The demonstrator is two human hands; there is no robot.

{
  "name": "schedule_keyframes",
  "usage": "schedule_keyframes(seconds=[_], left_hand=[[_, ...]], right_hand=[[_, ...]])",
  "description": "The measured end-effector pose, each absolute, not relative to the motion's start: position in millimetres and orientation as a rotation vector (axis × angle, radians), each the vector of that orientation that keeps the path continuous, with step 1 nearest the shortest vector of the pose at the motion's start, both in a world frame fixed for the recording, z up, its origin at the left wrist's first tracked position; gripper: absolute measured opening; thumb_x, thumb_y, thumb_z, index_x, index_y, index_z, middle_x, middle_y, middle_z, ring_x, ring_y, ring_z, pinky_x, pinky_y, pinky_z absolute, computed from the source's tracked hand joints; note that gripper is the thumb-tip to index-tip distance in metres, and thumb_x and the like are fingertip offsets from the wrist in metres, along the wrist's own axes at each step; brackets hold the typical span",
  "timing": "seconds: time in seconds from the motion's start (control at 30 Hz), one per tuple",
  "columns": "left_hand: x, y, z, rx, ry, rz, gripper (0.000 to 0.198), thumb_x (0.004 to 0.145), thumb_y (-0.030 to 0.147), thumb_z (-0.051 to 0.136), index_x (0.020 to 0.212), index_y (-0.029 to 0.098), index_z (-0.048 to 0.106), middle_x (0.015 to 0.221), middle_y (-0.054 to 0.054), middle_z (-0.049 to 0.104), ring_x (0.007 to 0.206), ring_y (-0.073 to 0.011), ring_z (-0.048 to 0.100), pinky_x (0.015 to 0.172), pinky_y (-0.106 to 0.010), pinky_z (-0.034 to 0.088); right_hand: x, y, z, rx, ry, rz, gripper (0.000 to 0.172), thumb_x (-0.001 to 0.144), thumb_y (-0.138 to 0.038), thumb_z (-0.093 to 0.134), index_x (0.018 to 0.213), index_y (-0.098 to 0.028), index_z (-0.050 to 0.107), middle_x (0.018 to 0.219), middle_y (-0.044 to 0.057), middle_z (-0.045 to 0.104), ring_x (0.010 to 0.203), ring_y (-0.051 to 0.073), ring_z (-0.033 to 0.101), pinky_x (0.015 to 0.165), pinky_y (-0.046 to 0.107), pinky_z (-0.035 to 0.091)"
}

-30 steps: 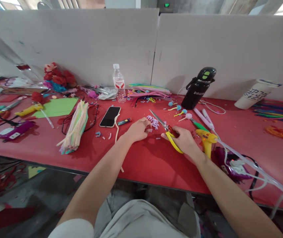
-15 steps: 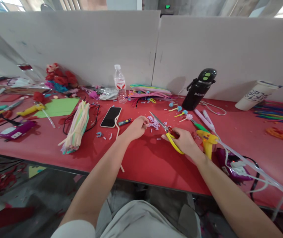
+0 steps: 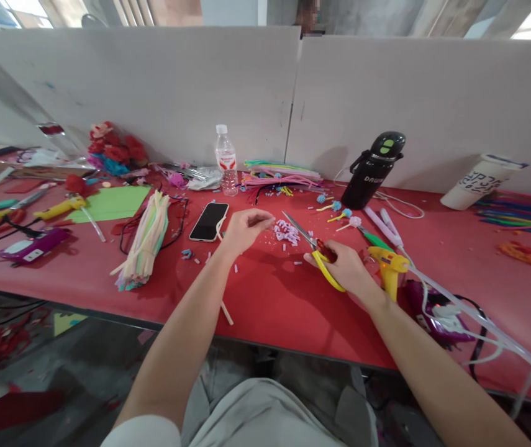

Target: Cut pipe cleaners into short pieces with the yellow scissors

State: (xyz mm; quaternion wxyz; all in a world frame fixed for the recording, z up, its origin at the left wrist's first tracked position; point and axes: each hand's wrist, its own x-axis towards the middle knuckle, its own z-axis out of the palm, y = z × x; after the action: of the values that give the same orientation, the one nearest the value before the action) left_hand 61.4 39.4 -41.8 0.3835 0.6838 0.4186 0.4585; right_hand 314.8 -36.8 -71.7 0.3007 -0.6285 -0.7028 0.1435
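My right hand [image 3: 342, 264] grips scissors [image 3: 325, 271] with yellow and red handles. The blades are together and point up-left towards a small pile of cut lilac pipe-cleaner pieces [image 3: 286, 232]. Just left of that pile is my left hand [image 3: 249, 228], its fingers stretched out and nothing visible in them. A cream pipe cleaner [image 3: 226, 313] runs under my left forearm, which hides its middle. Short cut bits [image 3: 236, 268] lie scattered on the red table. Beside my left wrist rests a phone [image 3: 209, 221].
A bundle of pale pipe cleaners [image 3: 143, 242] lies left. Behind are a plastic bottle [image 3: 226, 161], more pipe cleaners [image 3: 284, 177] and a black flask [image 3: 373, 171]. To the right stand a yellow glue gun [image 3: 390, 267] and a paper cup [image 3: 479, 180]; a clear glue stick [image 3: 484, 320] extends rightward.
My left hand has drawn back leftward from the lilac pieces, and its fingers have straightened. A small bit now lies near my left forearm. My right hand and the scissors have barely moved.
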Motion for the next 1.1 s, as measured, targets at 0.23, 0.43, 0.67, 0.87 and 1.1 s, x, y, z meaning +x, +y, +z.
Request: schedule_keyframes(seconds=[0.23, 0.43, 0.67, 0.87, 1.1], left_hand=[[60.8, 38.9, -39.7, 1.728, 1.088, 1.112, 0.028, 0.082, 0.042, 0.062, 0.082, 0.014, 0.067, 0.073, -0.004, 0.068, 0.065, -0.0116, 0.06, 0.068, -0.026, 0.051], [61.1, 40.9, -43.2, 1.734, 1.038, 1.147, 0.028, 0.086, 0.042, 0.057, 0.084, 0.015, 0.064, 0.074, -0.004, 0.066, 0.065, -0.0113, 0.058, 0.065, -0.025, 0.049], [61.8, 40.0, -42.7, 1.717, 1.0, 1.142, 0.029, 0.087, 0.041, 0.053, 0.078, 0.015, 0.061, 0.072, -0.003, 0.061, 0.063, -0.0111, 0.056, 0.062, -0.025, 0.046], [62.9, 35.6, -40.0, 1.768, 1.042, 1.13, 0.031, 0.087, 0.043, 0.053, 0.075, 0.015, 0.059, 0.065, -0.001, 0.056, 0.06, -0.0108, 0.051, 0.06, -0.025, 0.042], [61.3, 33.7, -39.9, 1.84, 1.051, 1.116, 0.031, 0.084, 0.045, 0.057, 0.077, 0.015, 0.062, 0.066, 0.0, 0.056, 0.061, -0.0105, 0.049, 0.059, -0.023, 0.039]], right_hand=[[313.7, -36.7, -71.0, -1.626, -1.875, 0.458, 0.053, 0.071, -0.071, 0.061, 0.066, -0.02, 0.045, 0.058, -0.003, 0.045, 0.054, 0.011, 0.034, 0.048, 0.024, 0.027], [311.9, -37.3, -69.0, -1.613, -1.868, 0.475, 0.052, 0.072, -0.07, 0.061, 0.068, -0.02, 0.046, 0.059, -0.002, 0.046, 0.054, 0.012, 0.038, 0.048, 0.024, 0.029], [310.5, -39.4, -66.8, -1.608, -1.87, 0.458, 0.052, 0.071, -0.065, 0.066, 0.064, -0.021, 0.038, 0.057, -0.004, 0.042, 0.053, 0.01, 0.035, 0.049, 0.023, 0.027], [312.3, -38.4, -69.4, -1.62, -1.864, 0.443, 0.052, 0.07, -0.063, 0.068, 0.064, -0.02, 0.039, 0.058, -0.004, 0.043, 0.054, 0.01, 0.035, 0.049, 0.023, 0.028], [314.5, -35.8, -77.0, -1.623, -1.88, 0.423, 0.052, 0.068, -0.065, 0.067, 0.062, -0.02, 0.042, 0.055, -0.004, 0.041, 0.053, 0.01, 0.03, 0.048, 0.023, 0.028]])
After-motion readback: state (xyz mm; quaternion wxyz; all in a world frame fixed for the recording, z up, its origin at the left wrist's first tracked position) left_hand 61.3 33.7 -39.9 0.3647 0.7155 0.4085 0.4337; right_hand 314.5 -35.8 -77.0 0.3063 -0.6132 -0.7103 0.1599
